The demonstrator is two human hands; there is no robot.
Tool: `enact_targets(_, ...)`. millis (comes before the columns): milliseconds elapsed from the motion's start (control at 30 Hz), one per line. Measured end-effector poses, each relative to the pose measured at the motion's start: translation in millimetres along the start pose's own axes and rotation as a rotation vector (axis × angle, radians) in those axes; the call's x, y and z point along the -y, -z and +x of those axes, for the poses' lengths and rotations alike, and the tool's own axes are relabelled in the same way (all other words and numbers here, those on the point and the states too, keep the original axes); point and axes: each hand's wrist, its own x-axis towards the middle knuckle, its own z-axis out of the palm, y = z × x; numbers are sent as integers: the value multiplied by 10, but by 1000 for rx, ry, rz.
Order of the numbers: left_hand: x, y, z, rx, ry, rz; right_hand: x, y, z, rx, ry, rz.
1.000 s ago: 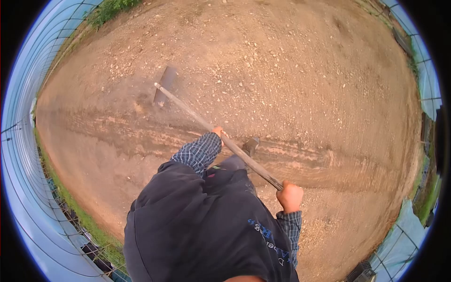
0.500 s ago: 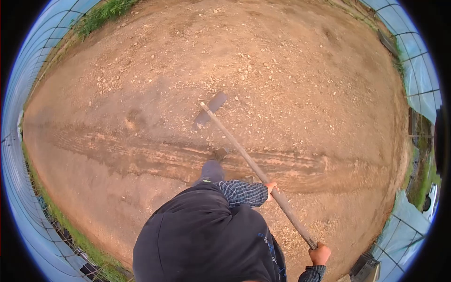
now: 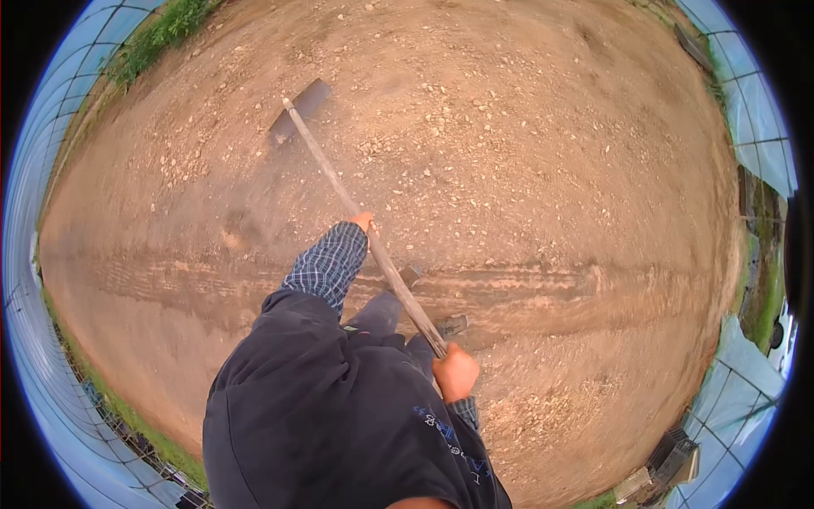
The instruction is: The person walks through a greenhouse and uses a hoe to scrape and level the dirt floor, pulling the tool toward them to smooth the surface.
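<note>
A wide-bladed hoe reaches up and to the left across the view, its long wooden handle (image 3: 326, 165) slanting away from my body. The flat grey hoe blade (image 3: 309, 100) rests at the stony soil at the far end. Partway along the handle, my left hand (image 3: 365, 222) is wrapped round the wood, with that arm stretched forward in a checked sleeve. My right hand (image 3: 458, 373) is closed round the near end, close to my waist.
Bare brown soil (image 3: 526, 161) strewn with small stones spreads ahead. A darker tyre-marked rut (image 3: 517, 284) crosses at my boots (image 3: 454, 326). Blue netted sheeting (image 3: 34, 212) curves along both sides, with green weeds (image 3: 161, 38) at upper left and a dark crate (image 3: 674, 451) at lower right.
The hoe has been pushed forward and left, its blade now farther from me. Both hands moved up and left with the handle, the left arm straightening and the right hand coming nearer my waist.
</note>
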Motion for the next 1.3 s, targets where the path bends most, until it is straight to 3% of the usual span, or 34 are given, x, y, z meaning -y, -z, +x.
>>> enact_targets(67, 334, -173, -161, -2, -105, 249, -347, -16, -129, -15, -38, 9)
enact_targets(100, 688, -299, -139, -21, -200, 219, -578, 27, -296, -2, -66, -10)
enact_targets(167, 1154, -496, -599, 202, -75, 346, -941, 196, -722, 26, -169, -64)
enact_targets(233, 1759, -785, -1105, 252, 233, -27, -1341, 400, -1252, 63, -277, -105)
enact_targets(333, 2398, -1100, -1972, 457, 490, 41, -1786, 980, -2020, 33, -388, -265)
enact_targets(433, 2923, -1467, -2559, 518, 598, 101, -2046, 1665, -2471, 69, -532, -288)
enact_targets(500, 3097, -1651, -2755, 487, 630, 110, -2012, 2098, -2425, 331, -578, -332)
enact_targets(533, 3149, -1755, -2809, 454, 636, 111, -2152, 2068, -2477, 329, -587, -337)
enact_targets(600, 3167, -1852, -2582, 476, 609, 121, -2445, 1724, -2404, 130, -577, -275)
enact_targets(733, 2863, -1753, -1630, 390, 503, 99, -2331, 898, -1675, 166, -506, -221)
enact_targets(767, 2641, -1721, -1377, 377, 355, 190, -2214, 701, -1446, 119, -455, -166)
enact_targets(800, 2236, -1706, -1406, 193, 261, 152, -2127, 450, -1196, 98, -417, -126)
enact_targets(833, 2095, -1631, -884, 216, 115, 317, -1932, 312, -912, 75, -391, -106)
enact_targets(867, 1746, -1593, -667, 220, 98, 226, -1685, 204, -604, 44, -375, -33)
enact_targets(900, 1319, -1543, -540, 243, -49, 357, -1445, 108, -338, 15, -328, -14)
enact_targets(933, 1046, -1561, -256, 102, -137, 297, -1146, 128, -98, -45, -243, -22)
enact_targets(1033, 89, -1442, 74, 78, -32, 182, -697, 160, 268, -175, -140, 95)
enact_targets(1133, 288, -1671, -494, 27, -167, 149, -892, 252, 163, -169, -167, 146)
enact_targets(1233, 951, -1769, -986, 187, -98, 499, -1480, 200, -391, -71, -300, 54)
enact_targets(1267, 1417, -1885, -1024, 58, -99, 157, -1637, 226, -636, -25, -358, 5)
enact_targets(1300, 1850, -1826, -833, 164, 5, 199, -1743, 355, -897, 33, -404, 26)
